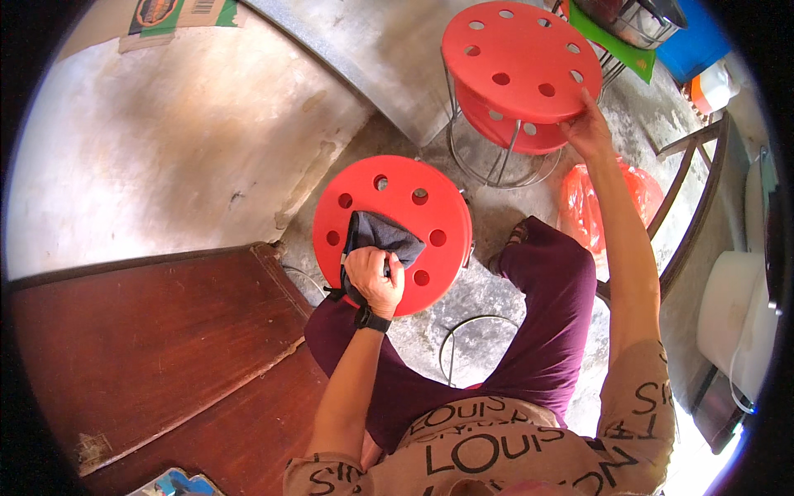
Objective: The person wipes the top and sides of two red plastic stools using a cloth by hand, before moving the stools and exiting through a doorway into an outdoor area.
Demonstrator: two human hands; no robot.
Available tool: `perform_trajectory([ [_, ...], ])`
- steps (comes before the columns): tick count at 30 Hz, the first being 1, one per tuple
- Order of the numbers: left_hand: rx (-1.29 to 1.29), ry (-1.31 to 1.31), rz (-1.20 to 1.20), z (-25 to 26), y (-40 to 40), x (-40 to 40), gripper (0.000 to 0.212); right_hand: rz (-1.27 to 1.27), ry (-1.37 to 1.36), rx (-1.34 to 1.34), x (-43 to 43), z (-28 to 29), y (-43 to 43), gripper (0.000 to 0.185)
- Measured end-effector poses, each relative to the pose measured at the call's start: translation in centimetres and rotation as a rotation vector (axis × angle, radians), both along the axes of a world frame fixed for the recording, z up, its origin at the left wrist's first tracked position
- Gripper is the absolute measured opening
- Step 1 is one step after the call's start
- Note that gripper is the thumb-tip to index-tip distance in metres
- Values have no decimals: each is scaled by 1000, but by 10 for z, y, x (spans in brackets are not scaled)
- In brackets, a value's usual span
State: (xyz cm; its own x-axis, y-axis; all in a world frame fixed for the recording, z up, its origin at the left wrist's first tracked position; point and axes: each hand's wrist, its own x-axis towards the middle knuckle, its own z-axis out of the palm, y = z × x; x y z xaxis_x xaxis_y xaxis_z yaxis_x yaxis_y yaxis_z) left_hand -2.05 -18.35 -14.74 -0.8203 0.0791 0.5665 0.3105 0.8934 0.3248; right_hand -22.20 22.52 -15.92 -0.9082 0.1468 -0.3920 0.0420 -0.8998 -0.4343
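Note:
My left hand [374, 276] is closed around a dark grey cloth [388, 235], pressing it onto the seat of a red round stool [397, 173] with holes around its rim. A black watch circles that wrist. Farther off to the right, my right hand [588, 133] grips the edge of a second red stool seat [521, 53], its thumb on top and the fingers partly hidden below. Under this seat sits another red seat [484, 118], with metal wire legs and a ring base [496, 183] touching the concrete floor.
A brown wooden panel [161, 347] lies at left beside a stained wall [186, 155]. Near my right arm are a red plastic bag [639, 192] and a dark curved wooden frame [691, 204]. A white bucket [732, 316] stands far right. Metal pots [645, 25] are at upper right.

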Motion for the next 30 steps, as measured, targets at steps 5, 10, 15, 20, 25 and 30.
perform_trajectory([
  [5,-4,-12,4,6,2,0,15,45,234,53,-12,59,12,45],
  [10,-13,-1,12,4,0,5,16,-22,412,229,-5,168,-20,43],
  [15,-24,47,19,5,1,8,17,-21,630,414,46,285,-33,46],
  [20,197,0,105,4,-25,7,30,472,1215,329,108,366,-47,45],
  [25,1053,-47,307,54,-91,38,31,217,948,617,120,422,0,44],
  [30,1367,-71,43,151,-184,102,28,283,1004,555,178,439,-99,53],
])
